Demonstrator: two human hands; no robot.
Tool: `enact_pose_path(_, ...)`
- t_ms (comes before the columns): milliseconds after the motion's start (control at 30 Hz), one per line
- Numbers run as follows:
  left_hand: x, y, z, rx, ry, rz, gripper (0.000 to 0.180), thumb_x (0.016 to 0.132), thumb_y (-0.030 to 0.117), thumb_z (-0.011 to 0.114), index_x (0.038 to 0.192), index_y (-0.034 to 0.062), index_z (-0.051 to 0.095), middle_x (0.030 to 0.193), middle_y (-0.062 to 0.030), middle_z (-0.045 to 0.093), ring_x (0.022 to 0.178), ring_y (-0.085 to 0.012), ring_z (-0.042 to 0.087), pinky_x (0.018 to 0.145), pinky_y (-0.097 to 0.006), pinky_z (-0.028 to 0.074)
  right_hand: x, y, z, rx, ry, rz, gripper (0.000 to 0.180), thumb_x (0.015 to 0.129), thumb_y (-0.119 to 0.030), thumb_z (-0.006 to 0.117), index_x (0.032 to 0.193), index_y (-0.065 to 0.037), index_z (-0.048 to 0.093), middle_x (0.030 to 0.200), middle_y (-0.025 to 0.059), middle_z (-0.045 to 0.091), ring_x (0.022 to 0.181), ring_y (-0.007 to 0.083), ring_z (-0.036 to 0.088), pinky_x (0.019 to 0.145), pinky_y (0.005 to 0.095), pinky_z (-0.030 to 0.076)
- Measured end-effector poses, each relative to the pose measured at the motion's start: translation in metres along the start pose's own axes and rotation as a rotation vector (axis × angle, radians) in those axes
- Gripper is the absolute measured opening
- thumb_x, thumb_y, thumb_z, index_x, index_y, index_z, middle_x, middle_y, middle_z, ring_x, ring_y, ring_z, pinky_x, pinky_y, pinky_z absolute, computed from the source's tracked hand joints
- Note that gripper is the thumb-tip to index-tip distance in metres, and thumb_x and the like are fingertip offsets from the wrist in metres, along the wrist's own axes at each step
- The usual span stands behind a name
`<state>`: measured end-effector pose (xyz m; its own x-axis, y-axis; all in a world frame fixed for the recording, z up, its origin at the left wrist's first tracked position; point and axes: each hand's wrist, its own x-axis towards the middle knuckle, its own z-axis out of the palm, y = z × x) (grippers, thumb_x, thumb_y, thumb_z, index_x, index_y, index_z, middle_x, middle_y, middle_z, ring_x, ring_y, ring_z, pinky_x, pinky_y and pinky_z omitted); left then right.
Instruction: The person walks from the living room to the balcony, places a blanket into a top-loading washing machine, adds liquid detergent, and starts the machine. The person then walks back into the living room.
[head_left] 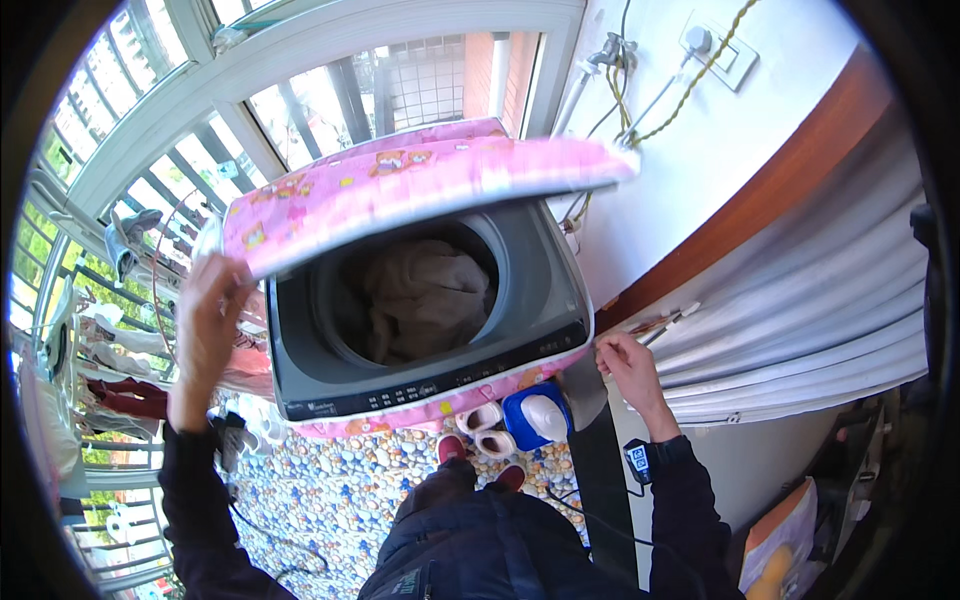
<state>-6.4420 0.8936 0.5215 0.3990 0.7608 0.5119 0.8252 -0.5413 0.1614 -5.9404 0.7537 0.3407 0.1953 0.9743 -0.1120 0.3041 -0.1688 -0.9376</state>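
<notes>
A top-loading washing machine (545, 245) stands before me with its pink, bear-printed lid (400, 178) raised partway. My left hand (212, 310) is closed at the lid's left front corner, with the fingertips partly hidden. The lid's right end is blurred. Inside the dark round drum lies pale, bunched cloth (430, 295). My right hand (630, 370) is beside the machine's front right corner with its fingers curled; whatever they hold, if anything, is hidden. A dark control panel (450, 383) runs along the machine's front edge.
White shoes (485, 430) and a blue container with a white object (538, 418) sit at the machine's foot. A tap (612, 50) and a plugged socket (712, 45) are on the right wall. Grey curtain (790, 300) hangs right; railings and hanging clothes (125, 398) are left.
</notes>
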Motion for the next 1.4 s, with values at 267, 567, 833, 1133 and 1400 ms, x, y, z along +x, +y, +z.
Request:
enact_pose_path(267, -0.14, 0.043, 0.1, 0.132, -0.234, 0.181, 0.011, 0.082, 0.006, 0.061, 0.092, 0.0064, 0.056, 0.083, -0.0064, 0.053, 0.082, -0.0238, 0.054, 0.08, -0.038, 0.044, -0.017, 0.015, 0.026, -0.038, -0.134, -0.003, 0.012, 0.098, -0.009, 0.056, 0.1, 0.001, 0.061, 0.079, 0.0034, 0.063, 0.072, 0.0089, 0.06, 0.066, 0.0237, 0.049)
enact_pose_path(567, -0.12, 0.041, 0.125, -0.33, 0.073, -0.18, 0.007, 0.087, 0.006, 0.06, 0.091, 0.0001, 0.057, 0.077, -0.0185, 0.059, 0.071, -0.0392, 0.058, 0.063, -0.044, 0.045, -0.053, 0.015, 0.047, -0.111, -0.209, -0.067, 0.011, 0.096, -0.008, 0.057, 0.1, 0.001, 0.062, 0.08, 0.0048, 0.064, 0.072, 0.0097, 0.06, 0.067, 0.0249, 0.049)
enact_pose_path(833, 0.005, 0.0, 0.071, 0.007, 0.17, -0.231, 0.025, 0.095, 0.03, 0.058, 0.092, 0.0056, 0.06, 0.078, -0.0227, 0.062, 0.077, -0.043, 0.061, 0.063, -0.045, 0.046, -0.067, -0.011, 0.103, -0.332, -0.147, -0.394, 0.015, 0.088, -0.003, 0.063, 0.102, 0.001, 0.061, 0.105, 0.0125, 0.061, 0.081, 0.0244, 0.064, 0.071, 0.0322, 0.051)
enact_pose_path(1133, 0.092, -0.111, 0.109, 0.276, -0.08, -0.461, 0.035, 0.093, 0.036, 0.048, 0.104, 0.0052, 0.061, 0.1, -0.021, 0.068, 0.099, -0.041, 0.063, 0.082, -0.05, 0.049, -0.061, -0.016, 0.14, -0.672, -0.084, -0.532, 0.031, 0.085, -0.008, 0.064, 0.114, 0.001, 0.058, 0.142, 0.0148, 0.047, 0.103, 0.0347, 0.064, 0.083, 0.0416, 0.054)
enact_pose_path(1400, 0.053, -0.14, 0.159, 0.248, -0.109, -0.446, 0.041, 0.091, 0.028, 0.051, 0.125, 0.0058, 0.057, 0.121, -0.0247, 0.06, 0.115, -0.0445, 0.055, 0.096, -0.051, 0.044, -0.061, -0.014, 0.15, -0.808, -0.149, -0.43, 0.031, 0.086, -0.011, 0.062, 0.115, 0.001, 0.058, 0.145, 0.0189, 0.045, 0.078, 0.0365, 0.069, 0.065, 0.0435, 0.057)
